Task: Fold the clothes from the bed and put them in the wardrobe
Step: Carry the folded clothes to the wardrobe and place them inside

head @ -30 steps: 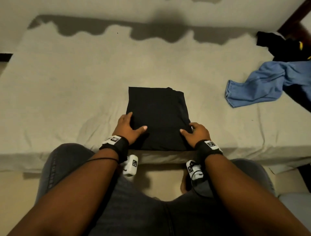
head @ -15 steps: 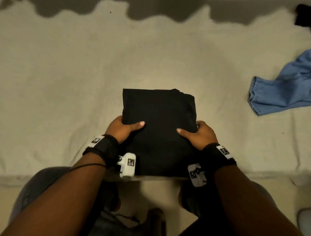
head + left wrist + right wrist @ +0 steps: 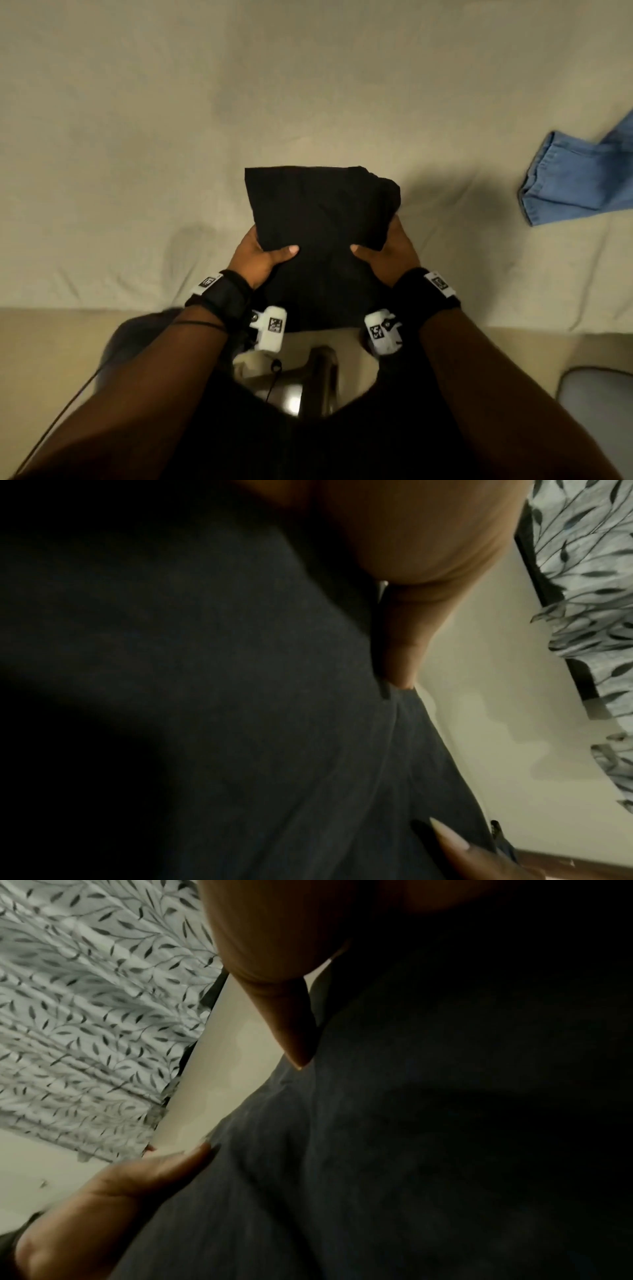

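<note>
Black garment between both hands

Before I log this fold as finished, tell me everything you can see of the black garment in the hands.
The black garment is folded into a compact rectangle of soft, matte, knit-looking fabric. Its far right corner bulges unevenly. It tilts over the near edge of the bed. The left hand and the right hand hold its sides, thumbs on top, fingers underneath.
</note>
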`<state>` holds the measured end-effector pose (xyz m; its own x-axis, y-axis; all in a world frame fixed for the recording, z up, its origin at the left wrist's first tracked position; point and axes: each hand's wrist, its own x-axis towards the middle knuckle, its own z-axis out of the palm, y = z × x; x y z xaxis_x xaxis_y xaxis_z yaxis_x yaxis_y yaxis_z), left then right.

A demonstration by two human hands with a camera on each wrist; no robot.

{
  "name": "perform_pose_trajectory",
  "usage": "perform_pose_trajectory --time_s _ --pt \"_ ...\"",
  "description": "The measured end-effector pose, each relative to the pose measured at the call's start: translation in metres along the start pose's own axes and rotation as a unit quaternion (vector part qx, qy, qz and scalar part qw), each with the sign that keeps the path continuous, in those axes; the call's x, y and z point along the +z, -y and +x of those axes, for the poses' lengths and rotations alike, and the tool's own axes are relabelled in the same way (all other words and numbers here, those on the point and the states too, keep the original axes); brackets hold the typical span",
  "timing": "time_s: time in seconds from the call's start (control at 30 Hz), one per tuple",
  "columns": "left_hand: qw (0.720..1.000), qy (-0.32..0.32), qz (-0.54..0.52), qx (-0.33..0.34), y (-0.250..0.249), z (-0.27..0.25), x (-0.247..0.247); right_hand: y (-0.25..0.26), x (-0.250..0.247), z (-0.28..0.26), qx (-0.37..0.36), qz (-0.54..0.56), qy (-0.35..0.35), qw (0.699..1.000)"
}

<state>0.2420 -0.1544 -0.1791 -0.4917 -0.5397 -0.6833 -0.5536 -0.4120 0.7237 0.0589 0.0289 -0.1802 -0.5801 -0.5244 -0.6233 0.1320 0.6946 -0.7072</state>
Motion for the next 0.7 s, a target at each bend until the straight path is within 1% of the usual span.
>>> perform_pose_trajectory --time_s 0.03,0.1,0.2,0.27,0.33,0.37,0.43,0.5,0.53,0.57,0.63,0.7 --pt "1.0 -0.008 -0.007 -0.009 -0.01 -0.014 0.0 0.012 -0.005 -0.012 0.0 -0.011 0.01 1.0" --pt "0.999 -0.016 -0.044 -0.016 -0.04 -0.048 -0.008 0.05 -0.016 -0.037 -0.002 -0.032 0.032 0.999" --pt "0.993 -0.002 -0.116 -0.028 -0.094 -0.102 -0.027 0.119 -0.031 -0.068 -0.004 -0.048 0.06 0.997" --pt "0.984 0.007 -0.174 -0.043 -0.136 -0.137 -0.05 0.173 -0.038 -0.09 -0.016 -0.049 0.078 0.996" --pt "0.974 0.039 -0.216 -0.062 -0.176 -0.171 -0.083 0.232 -0.041 -0.114 -0.027 -0.003 0.097 0.995" --pt "0.966 0.064 -0.238 -0.075 -0.193 -0.186 -0.097 0.256 -0.043 -0.125 -0.035 0.051 0.105 0.993" --pt "0.953 0.109 -0.273 -0.081 -0.225 -0.214 -0.135 0.306 -0.044 -0.144 -0.056 0.182 0.126 0.974" --pt "0.942 0.133 -0.303 -0.058 -0.247 -0.237 -0.174 0.349 -0.034 -0.161 -0.065 0.301 0.166 0.937" --pt "0.937 0.14 -0.316 -0.051 -0.254 -0.244 -0.188 0.363 -0.027 -0.167 -0.055 0.348 0.18 0.918" --pt "0.936 0.14 -0.321 -0.045 -0.26 -0.249 -0.205 0.377 -0.016 -0.174 -0.033 0.388 0.192 0.901" --pt "0.936 0.14 -0.321 -0.037 -0.269 -0.255 -0.236 0.398 0.012 -0.184 0.047 0.427 0.237 0.871" --pt "0.938 0.132 -0.32 -0.023 -0.273 -0.259 -0.263 0.414 0.04 -0.19 0.092 0.409 0.273 0.866"
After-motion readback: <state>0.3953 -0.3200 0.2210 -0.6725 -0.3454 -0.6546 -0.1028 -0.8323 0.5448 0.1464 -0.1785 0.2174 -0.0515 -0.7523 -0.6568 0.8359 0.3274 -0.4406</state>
